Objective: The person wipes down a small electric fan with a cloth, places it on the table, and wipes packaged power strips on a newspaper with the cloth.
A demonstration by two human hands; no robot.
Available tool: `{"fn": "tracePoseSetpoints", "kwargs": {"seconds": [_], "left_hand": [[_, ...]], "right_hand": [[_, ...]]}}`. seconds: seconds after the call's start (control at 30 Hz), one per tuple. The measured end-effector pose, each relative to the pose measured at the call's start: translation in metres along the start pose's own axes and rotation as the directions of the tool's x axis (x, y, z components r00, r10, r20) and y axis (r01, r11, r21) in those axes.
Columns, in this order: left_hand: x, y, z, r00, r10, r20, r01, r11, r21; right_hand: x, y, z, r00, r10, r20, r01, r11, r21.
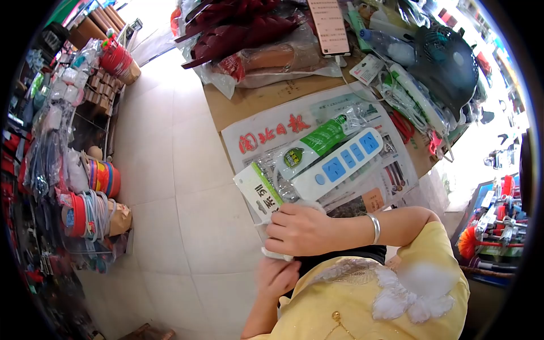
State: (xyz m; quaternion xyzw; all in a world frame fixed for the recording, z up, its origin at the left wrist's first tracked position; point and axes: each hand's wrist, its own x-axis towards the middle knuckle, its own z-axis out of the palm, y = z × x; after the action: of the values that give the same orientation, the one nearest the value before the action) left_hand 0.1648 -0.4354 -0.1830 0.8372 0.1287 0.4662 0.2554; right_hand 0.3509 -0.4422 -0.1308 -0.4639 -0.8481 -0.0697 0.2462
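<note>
My right hand [297,229], with a silver bracelet at the wrist, is closed around something white, perhaps a cord or cloth, that shows above and below the fingers. Just below it, my left hand [277,276] is blurred, its fingers curled near the white thing's lower end; its grip is unclear. Beyond the right hand lies a white power strip [339,165] with blue sockets. Beside the strip is a clear plastic package [317,141] with a green label and a white-and-green header card [259,192]. Both rest on a spread newspaper [249,122].
Dark red items in plastic [243,34], a phone-like screen [330,28], a black fan-like object [447,62] and red-handled scissors [402,127] lie around the newspaper. Crowded shelves with cord coils [99,212] stand left, beyond the tiled floor [153,170].
</note>
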Motion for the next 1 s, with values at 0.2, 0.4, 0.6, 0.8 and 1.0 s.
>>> {"fn": "tracePoseSetpoints", "kwargs": {"seconds": [0.2,0.4,0.6,0.8,1.0], "left_hand": [[0.059,-0.027,-0.033,0.864,-0.453,-0.219,0.393,0.88,-0.267],[0.09,-0.056,0.02,0.938,-0.295,0.181,0.254,0.941,0.223],[0.087,-0.046,0.017,0.905,-0.358,0.23,0.251,0.885,0.391],[0.088,-0.014,0.038,0.918,-0.238,0.315,0.154,0.95,0.271],[0.085,-0.013,0.037,0.888,-0.248,0.388,0.138,0.947,0.289]], "right_hand": [[-0.002,-0.009,0.006,0.996,-0.007,-0.088,0.009,1.0,0.029],[-0.039,-0.008,-0.017,1.0,-0.006,-0.03,0.008,0.999,0.054],[-0.075,0.021,-0.066,0.99,0.142,0.006,-0.142,0.989,0.044],[-0.02,0.053,-0.1,0.865,0.227,-0.447,-0.264,0.964,-0.023],[-0.015,0.094,-0.043,0.962,0.231,-0.145,-0.259,0.94,-0.22]]}}
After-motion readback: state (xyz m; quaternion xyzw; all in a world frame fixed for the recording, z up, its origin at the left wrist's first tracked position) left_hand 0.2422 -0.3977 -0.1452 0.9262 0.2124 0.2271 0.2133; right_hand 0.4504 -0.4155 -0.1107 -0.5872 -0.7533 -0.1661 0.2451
